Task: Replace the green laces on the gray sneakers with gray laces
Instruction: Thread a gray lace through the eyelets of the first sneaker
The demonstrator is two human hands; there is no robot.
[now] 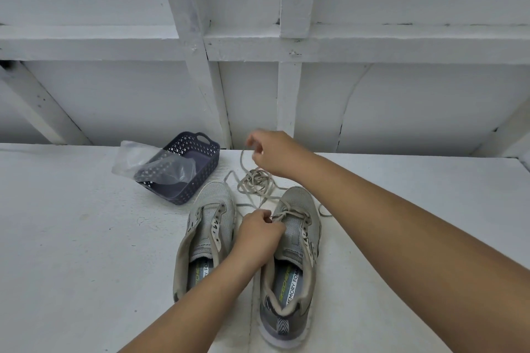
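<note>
Gray lace (256, 183) lies in a loose tangle on the white table (71, 238) beyond the two sneakers (208, 235), threaded through the right shoe's (292, 252) front eyelets. My left hand (259, 233) pinches it at that shoe; my right hand (274, 156) pinches a strand, raised above the tangle. A dark basket (183, 166) stands near.

White-painted bench against a white timber wall

The bench (71, 238) has a rough, matte white top with small dark specks and a faint seam running toward the viewer. Behind it rises a wall (129, 100) of white panels framed by upright posts, a horizontal rail (401, 43) and diagonal braces at both sides, with dark cracks at the joints. The light is even, soft and cool.
</note>
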